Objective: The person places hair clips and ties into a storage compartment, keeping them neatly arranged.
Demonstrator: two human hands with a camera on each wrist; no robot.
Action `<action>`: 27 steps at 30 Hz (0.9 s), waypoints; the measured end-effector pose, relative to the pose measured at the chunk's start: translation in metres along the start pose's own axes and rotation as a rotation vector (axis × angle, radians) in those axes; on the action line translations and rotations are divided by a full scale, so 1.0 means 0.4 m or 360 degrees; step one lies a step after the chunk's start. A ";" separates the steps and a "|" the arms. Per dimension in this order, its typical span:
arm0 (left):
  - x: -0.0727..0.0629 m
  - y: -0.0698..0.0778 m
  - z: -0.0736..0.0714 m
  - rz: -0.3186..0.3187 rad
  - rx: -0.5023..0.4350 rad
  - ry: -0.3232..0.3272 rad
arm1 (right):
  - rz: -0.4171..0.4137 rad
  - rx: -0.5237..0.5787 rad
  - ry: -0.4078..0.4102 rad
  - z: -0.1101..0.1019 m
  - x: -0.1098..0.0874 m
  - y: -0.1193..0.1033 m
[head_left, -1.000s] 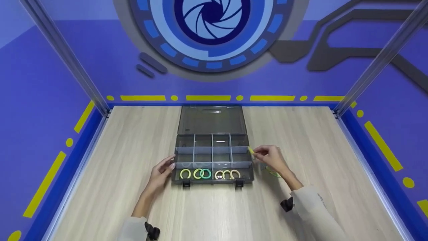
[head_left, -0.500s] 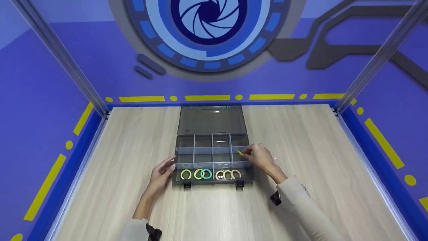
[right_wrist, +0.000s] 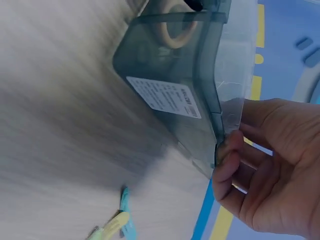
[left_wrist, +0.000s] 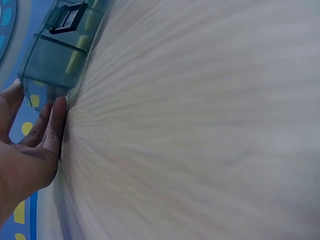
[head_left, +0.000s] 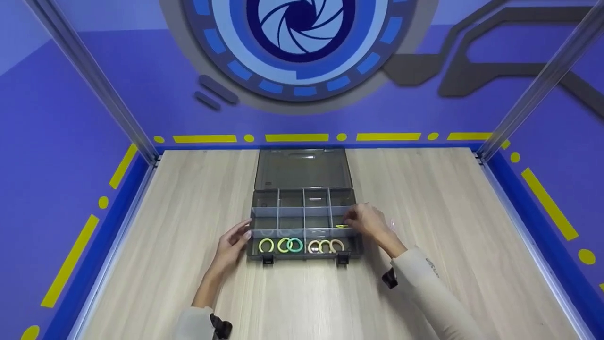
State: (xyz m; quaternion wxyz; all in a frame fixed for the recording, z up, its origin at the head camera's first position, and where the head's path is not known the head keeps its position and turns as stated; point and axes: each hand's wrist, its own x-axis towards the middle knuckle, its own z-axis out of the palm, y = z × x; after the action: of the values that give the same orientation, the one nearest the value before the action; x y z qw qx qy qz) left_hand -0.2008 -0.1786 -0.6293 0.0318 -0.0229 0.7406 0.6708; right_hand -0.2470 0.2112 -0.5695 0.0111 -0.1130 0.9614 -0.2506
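Observation:
A grey translucent compartment box (head_left: 304, 257) lies with its lid (head_left: 304, 171) folded back. My left hand (head_left: 231, 245) touches its left wall, fingers fairly straight in the left wrist view. Over the right compartment of the middle row is my right hand (head_left: 370, 223), its fingertips just above a thin yellow ring (head_left: 342, 226), with a small gap between. In the right wrist view its curled fingers (right_wrist: 230, 152) overlap the box's far edge. Yellow and teal rings (head_left: 301, 245) occupy the front left compartment; yellowish and peach rings (head_left: 343, 246) sit in the front right one.
On the table right of the box, teal and yellow pieces (right_wrist: 116, 223) lie together in the right wrist view. Something small and pink (head_left: 392, 225) shows beside the right wrist. Blue panels (head_left: 302, 125) enclose the wooden table at the back and sides.
My right hand has moved left from beside the box to over its right middle compartment. The yellow ring has dropped lower, below the fingertips. My left hand has stayed at the box's left wall.

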 end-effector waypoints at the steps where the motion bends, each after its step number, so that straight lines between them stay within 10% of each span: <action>1: 0.000 -0.001 0.001 0.0010 0.0007 -0.0007 | -0.0015 0.0040 0.0062 -0.003 -0.008 0.004; 9: 0.001 -0.005 0.000 0.0007 -0.0004 -0.0011 | -0.0047 0.0243 0.0500 -0.056 -0.084 0.093; 27: 0.000 0.004 -0.002 0.0009 0.0025 -0.0018 | 0.0335 0.0248 0.0191 -0.046 -0.215 0.290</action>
State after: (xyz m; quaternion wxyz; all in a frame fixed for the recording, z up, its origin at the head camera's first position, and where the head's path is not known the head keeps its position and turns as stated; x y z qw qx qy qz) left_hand -0.2011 -0.1793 -0.6277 0.0344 -0.0169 0.7456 0.6652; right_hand -0.1891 0.3377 -0.6128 -0.0117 0.0047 0.9445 -0.3281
